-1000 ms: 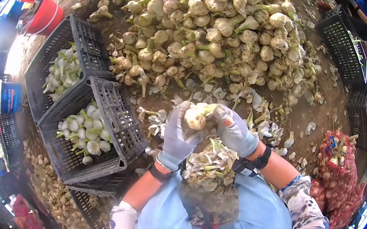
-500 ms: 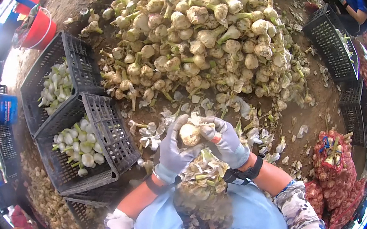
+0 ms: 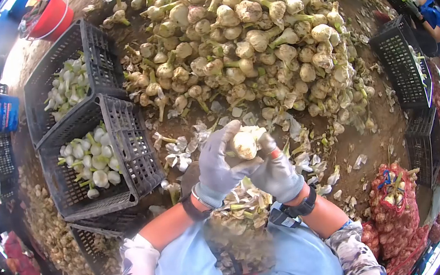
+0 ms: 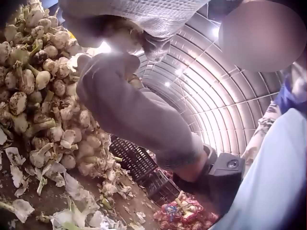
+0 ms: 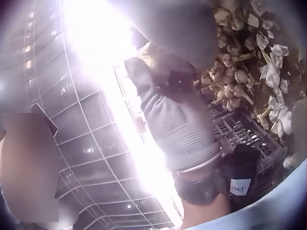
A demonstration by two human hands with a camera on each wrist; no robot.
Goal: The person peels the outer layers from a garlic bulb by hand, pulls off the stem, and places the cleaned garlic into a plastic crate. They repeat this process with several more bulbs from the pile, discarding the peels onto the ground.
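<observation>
In the head view, both gloved hands meet in front of the person's lap around a garlic bulb (image 3: 245, 144). The left hand (image 3: 219, 164) grips the bulb from its left side, thumb beneath and fingers curled behind. At the bulb's right side, the right hand (image 3: 275, 170) has its thumb and fingers pinched against the outer skin; an orange-red patch shows on that glove. Loose garlic skins and cut stalks (image 3: 246, 197) heap below the hands, between the knees. From the left wrist, the right hand (image 4: 129, 96) hides much of the bulb, which lies in shadow.
A big pile of untrimmed garlic (image 3: 252, 40) rises ahead. To the left, black crates (image 3: 136, 148) hold cleaned white bulbs (image 3: 93, 158). Red net sacks (image 3: 396, 209) of garlic stand at right near more black crates (image 3: 400, 63). Another person's gloved hand (image 3: 411, 4) appears far right.
The bulb has turned in the hands: its stalk first pointed right toward the right hand, and now its pale rounded side faces up. The right hand has shifted slightly around it.
</observation>
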